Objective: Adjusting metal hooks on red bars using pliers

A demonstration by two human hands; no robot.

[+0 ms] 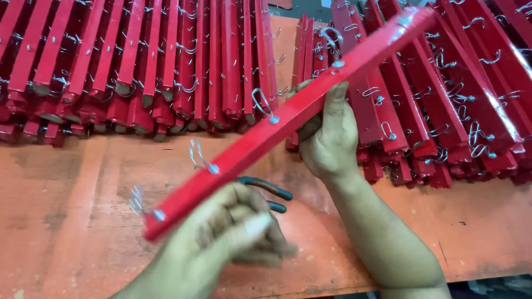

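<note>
My right hand (328,138) grips a long red wooden bar (288,113) near its middle and holds it slanted, low at the left and high at the right. Several silver wire hooks (265,105) stick out along the bar's face. My left hand (221,243), blurred, is under the bar's lower end. Its fingers are closed around pliers (271,194), whose dark handles poke out to the right.
The orange-red worktable (72,210) is worn and scuffed. A dense row of finished red hook bars (138,61) is stacked along the back left. Another pile of red hook bars (454,94) fills the back right, close behind my right hand.
</note>
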